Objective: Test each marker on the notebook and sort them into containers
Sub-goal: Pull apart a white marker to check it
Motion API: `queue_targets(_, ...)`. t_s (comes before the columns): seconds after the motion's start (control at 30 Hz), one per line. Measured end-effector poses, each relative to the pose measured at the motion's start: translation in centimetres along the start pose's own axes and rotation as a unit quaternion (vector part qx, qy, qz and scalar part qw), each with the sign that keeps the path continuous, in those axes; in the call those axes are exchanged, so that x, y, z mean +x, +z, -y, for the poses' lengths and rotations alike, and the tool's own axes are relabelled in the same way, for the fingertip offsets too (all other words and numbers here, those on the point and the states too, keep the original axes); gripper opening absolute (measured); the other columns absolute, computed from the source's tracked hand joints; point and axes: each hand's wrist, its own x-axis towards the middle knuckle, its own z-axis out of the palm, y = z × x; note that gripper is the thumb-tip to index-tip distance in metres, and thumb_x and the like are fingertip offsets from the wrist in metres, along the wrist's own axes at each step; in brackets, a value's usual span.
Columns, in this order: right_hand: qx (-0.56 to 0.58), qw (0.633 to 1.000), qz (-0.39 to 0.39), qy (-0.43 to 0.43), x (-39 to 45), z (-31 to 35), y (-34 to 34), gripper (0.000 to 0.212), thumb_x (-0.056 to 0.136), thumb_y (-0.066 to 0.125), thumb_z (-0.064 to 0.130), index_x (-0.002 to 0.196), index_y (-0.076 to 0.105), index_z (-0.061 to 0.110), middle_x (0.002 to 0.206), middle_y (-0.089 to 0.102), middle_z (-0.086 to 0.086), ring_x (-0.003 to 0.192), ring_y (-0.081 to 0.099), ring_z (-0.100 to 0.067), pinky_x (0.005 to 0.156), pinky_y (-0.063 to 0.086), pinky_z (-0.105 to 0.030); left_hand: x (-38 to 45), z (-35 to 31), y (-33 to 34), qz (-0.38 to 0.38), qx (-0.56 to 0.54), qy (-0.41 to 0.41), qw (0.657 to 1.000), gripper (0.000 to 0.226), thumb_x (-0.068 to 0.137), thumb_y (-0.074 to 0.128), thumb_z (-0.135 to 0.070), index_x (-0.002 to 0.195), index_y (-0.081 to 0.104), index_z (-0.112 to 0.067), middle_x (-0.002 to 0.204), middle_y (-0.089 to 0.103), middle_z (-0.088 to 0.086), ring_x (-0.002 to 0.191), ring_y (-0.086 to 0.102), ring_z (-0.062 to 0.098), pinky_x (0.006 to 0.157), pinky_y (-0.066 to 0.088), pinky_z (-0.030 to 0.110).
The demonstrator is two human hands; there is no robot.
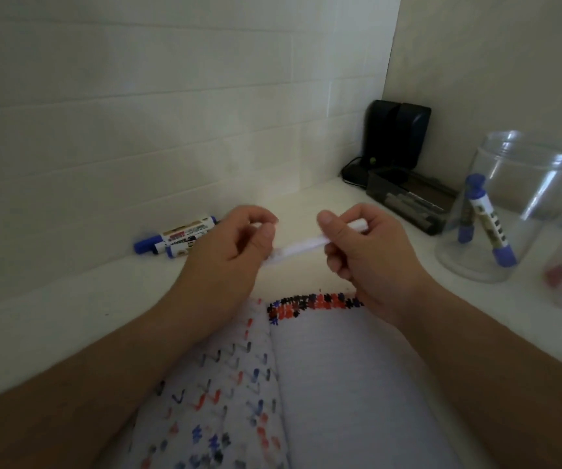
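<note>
The notebook point(340, 384) was matt paper, its pages soaked with ink marks. The jar point(516, 184) looked like clear, glossy plastic (glass could not be ruled out), with reflections on its wall. The markers point(178, 236) by the wall had smooth plastic barrels with printed paper-like labels. The surface point(52, 316) was white, smooth and matt. The wall point(137, 96) looked matt, faintly textured.

Worn on the head, looking forward and down onto the open notebook point(323, 384) from close above. Wide-angle, bending the white wall point(171, 96) beyond the notebook. Only one view, nothing shared. Blurred to the right of the notebook.
</note>
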Motion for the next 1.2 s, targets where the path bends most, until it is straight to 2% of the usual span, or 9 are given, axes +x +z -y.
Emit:
queue_targets(0.2,0.164,0.979,0.029,0.122,0.1,-0.2,0.2,0.025,0.087,0.071,0.029,0.078,0.051,0.018,0.095,0.078,-0.007,0.079,0.065,-0.019,0.069,0.056,-0.028,1.7,-0.4,-0.3,-0.189,-0.294,-0.139,0.926,0.015,0.105,0.049,-0.013,0.113,0.048,-0.026,0.094,0.074,0.007,0.072,0.066,0.017,0.066,0.051,0.032)
queue_targets(0.33,0.129,0.981,0.107,0.102,-0.3,0.0,0.4,0.027,0.083,0.071,0.015,0.107,0.059,0.009,0.106,0.079,-0.008,0.082,0.058,-0.015,0.075,0.045,-0.028,0.8,-0.5,-0.2,-0.073,-0.17,-0.094,0.978,0.013,0.106,0.048,-0.018,0.103,0.061,-0.022,0.086,0.072,-0.001,0.075,0.063,0.014,0.066,0.05,0.033)
queue_targets(0.43,0.135,0.977,0.138,0.088,-0.5,0.1,0.7,0.044,0.081,0.073,0.002,0.123,0.061,0.01,0.106,0.076,-0.019,0.089,0.072,-0.023,0.083,0.057,-0.03,-0.2,-1.4,0.0,0.086,-0.049,-0.024,0.995,0.027,0.101,0.04,-0.051,0.102,0.059,-0.031,0.086,0.066,-0.016,0.073,0.059,0.0,0.06,0.05,0.021)
queue_targets(0.57,0.108,0.98,0.152,0.071,-0.8,-0.2,1.0,0.015,0.079,0.078,0.006,0.089,0.066,0.007,0.087,0.07,-0.025,0.078,0.07,-0.031,0.063,0.059,-0.034,-0.7,-0.8,0.8,0.152,0.185,0.1,0.966,0.046,0.087,0.046,-0.07,0.108,0.051,-0.029,0.091,0.056,-0.013,0.078,0.055,0.004,0.064,0.046,0.019)
queue_targets(0.63,0.034,0.989,0.135,0.043,-0.8,-0.4,1.0,0.023,0.077,0.085,0.018,0.077,0.063,0.013,0.077,0.065,-0.024,0.067,0.062,-0.03,0.056,0.052,-0.033,-0.5,0.1,1.2,0.148,0.231,0.145,0.951,0.048,0.091,0.04,-0.07,0.104,0.052,-0.025,0.084,0.056,-0.012,0.072,0.054,0.006,0.062,0.044,0.02)
queue_targets(0.77,-0.015,0.991,0.132,-0.001,-1.2,-0.3,1.0,0.023,0.096,0.069,0.006,0.083,0.051,0.007,0.06,0.057,-0.001,0.049,0.048,-0.009,0.045,0.038,-0.017,-0.3,1.1,1.7,0.101,0.251,0.21,0.94,0.012,0.1,0.027,-0.045,0.093,0.035,-0.04,0.07,0.038,-0.019,0.059,0.044,0.005,0.055,0.039,0.026)
queue_targets(0.87,0.026,0.987,0.158,0.016,-1.3,0.1,1.1,0.029,0.1,0.067,0.028,0.086,0.052,0.007,0.064,0.048,-0.011,0.049,0.035,-0.015,0.042,0.027,-0.024,-0.8,1.1,1.6,0.109,0.236,0.194,0.946,0.028,0.105,0.024,-0.048,0.107,0.047,-0.031,0.072,0.041,-0.02,0.062,0.047,0.004,0.06,0.038,0.022)
queue_targets(1.0,0.031,0.988,0.149,0.022,-1.1,0.4,1.0,0.018,0.102,0.058,0.015,0.086,0.052,0.01,0.059,0.044,-0.013,0.045,0.034,-0.015,0.042,0.024,-0.024,-0.7,-0.1,1.0,0.138,0.204,0.157,0.956,0.045,0.105,0.028,-0.05,0.137,0.051,-0.03,0.063,0.049,-0.016,0.063,0.055,0.005,0.055,0.039,0.016)
queue_targets(1.2,0.047,0.984,0.168,0.03,-0.6,1.8,-0.6,0.012,0.092,0.052,0.007,0.092,0.062,0.013,0.065,0.048,-0.014,0.049,0.037,-0.019,0.047,0.022,-0.029,-0.5,0.1,-0.1,0.201,0.149,0.066,0.966,0.03,0.099,0.036,-0.061,0.123,0.041,-0.045,0.063,0.055,-0.011,0.056,0.05,0.005,0.057,0.044,0.031)
